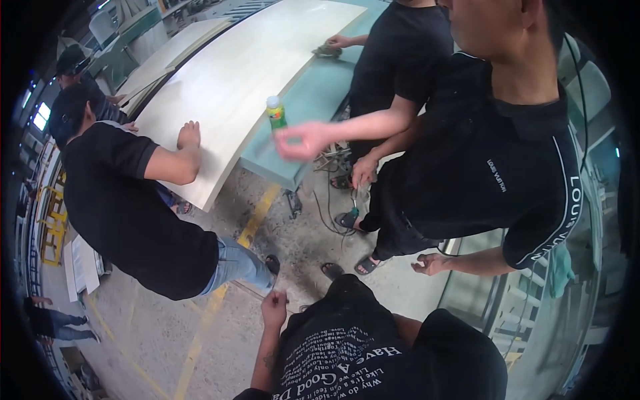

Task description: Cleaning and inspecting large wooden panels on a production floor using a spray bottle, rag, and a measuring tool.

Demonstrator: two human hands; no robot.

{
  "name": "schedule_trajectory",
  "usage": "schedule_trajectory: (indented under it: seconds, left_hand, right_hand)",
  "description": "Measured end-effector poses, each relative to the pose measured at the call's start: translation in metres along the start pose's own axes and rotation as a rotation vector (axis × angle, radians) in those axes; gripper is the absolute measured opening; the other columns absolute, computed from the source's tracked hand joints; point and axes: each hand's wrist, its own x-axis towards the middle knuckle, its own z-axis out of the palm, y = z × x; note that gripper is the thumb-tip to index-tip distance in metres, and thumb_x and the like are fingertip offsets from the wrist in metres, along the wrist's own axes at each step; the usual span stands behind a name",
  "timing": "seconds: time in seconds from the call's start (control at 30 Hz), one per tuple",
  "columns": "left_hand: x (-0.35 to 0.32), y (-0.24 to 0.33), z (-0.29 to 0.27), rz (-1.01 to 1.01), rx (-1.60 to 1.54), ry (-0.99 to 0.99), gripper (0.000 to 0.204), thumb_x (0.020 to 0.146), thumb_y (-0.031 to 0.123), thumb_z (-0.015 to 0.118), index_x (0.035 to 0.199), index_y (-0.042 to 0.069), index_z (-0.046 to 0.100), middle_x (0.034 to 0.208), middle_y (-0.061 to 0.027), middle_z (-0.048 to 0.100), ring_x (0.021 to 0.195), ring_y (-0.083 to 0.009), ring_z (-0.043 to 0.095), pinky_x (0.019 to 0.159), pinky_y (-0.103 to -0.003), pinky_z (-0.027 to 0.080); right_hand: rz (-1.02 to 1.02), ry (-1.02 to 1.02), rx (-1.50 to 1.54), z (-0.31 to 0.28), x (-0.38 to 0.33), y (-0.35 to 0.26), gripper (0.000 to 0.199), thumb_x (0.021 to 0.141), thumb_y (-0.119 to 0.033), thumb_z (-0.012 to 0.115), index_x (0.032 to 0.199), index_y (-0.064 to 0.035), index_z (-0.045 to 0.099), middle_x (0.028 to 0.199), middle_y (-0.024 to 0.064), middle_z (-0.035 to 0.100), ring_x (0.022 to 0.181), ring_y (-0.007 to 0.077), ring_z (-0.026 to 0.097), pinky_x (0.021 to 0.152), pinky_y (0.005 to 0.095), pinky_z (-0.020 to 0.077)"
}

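At the lower edge, below my black printed T-shirt's hem, my left hand (274, 309) hangs beside my body. Its fingers are curled together; whether a small thing is between them is hidden. My right arm (408, 328) is bent close against the shirt, and the right hand is out of sight. Past my left hand is the jeans-clad leg (241, 263) of a co-worker in black. Beyond, a large pale board (220, 100) lies on a blue-green slab (277, 157). A bottle (275, 112) with a white cap and green-yellow label stands near the board's edge.
A co-worker (113, 200) leans over the board at left. At right, one person's blurred hand (303, 141) is near the bottle, the other on a dark cloth (327, 51). Another co-worker's hand (364, 172) holds a thin tool. Cables (321, 210) lie on the floor; a roller rack (517, 300) stands right.
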Motion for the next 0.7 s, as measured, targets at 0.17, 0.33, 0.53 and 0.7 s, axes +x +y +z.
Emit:
schedule_trajectory:
  seconds: [0.17, 0.33, 0.53, 0.7]
  left_hand:
    - [-0.123, -0.179, -0.088, -0.653, 0.521, -0.249, 0.042, 0.101, 0.048, 0.056, 0.11, 0.01, 0.071, 0.11, -0.0213, 0.075, 0.102, -0.0412, 0.071, 0.088, -0.053, 0.053]
    - [-0.229, -0.18, -0.113, -0.792, 0.433, -0.077, 0.067, 0.096, 0.061, 0.057, 0.086, -0.003, 0.074, 0.087, -0.0225, 0.076, 0.078, -0.0373, 0.072, 0.071, -0.049, 0.054]
    - [-0.229, -0.16, -0.106, -0.556, 0.543, -0.175, 0.049, 0.099, 0.046, 0.063, 0.09, -0.002, 0.074, 0.085, -0.0174, 0.076, 0.075, -0.0304, 0.07, 0.069, -0.045, 0.054]
    - [-0.129, -0.133, -0.04, -0.477, 0.405, -0.139, 0.031, 0.102, 0.029, 0.066, 0.103, -0.001, 0.073, 0.089, -0.0127, 0.076, 0.076, -0.0214, 0.071, 0.065, -0.039, 0.055]
  right_hand:
    - [0.081, -0.114, 0.045, 0.024, -0.004, -0.047, 0.045, 0.101, -0.051, 0.062, 0.111, -0.009, 0.071, 0.092, 0.0105, 0.073, 0.086, 0.0217, 0.07, 0.075, 0.0394, 0.0568]
    - [0.195, -0.255, 0.111, 0.044, 0.022, -0.07, 0.044, 0.1, -0.051, 0.063, 0.113, -0.0103, 0.072, 0.091, 0.0101, 0.072, 0.086, 0.0222, 0.069, 0.074, 0.0394, 0.0562]
    - [0.333, -0.392, 0.237, 0.026, 0.04, -0.076, 0.043, 0.099, -0.052, 0.065, 0.114, -0.0119, 0.072, 0.09, 0.0097, 0.072, 0.085, 0.0228, 0.069, 0.074, 0.0394, 0.0555]
    - [0.432, -0.419, 0.306, -0.042, 0.024, -0.099, 0.043, 0.098, -0.052, 0.066, 0.116, -0.0132, 0.073, 0.09, 0.0094, 0.072, 0.085, 0.0233, 0.068, 0.073, 0.0394, 0.0549]
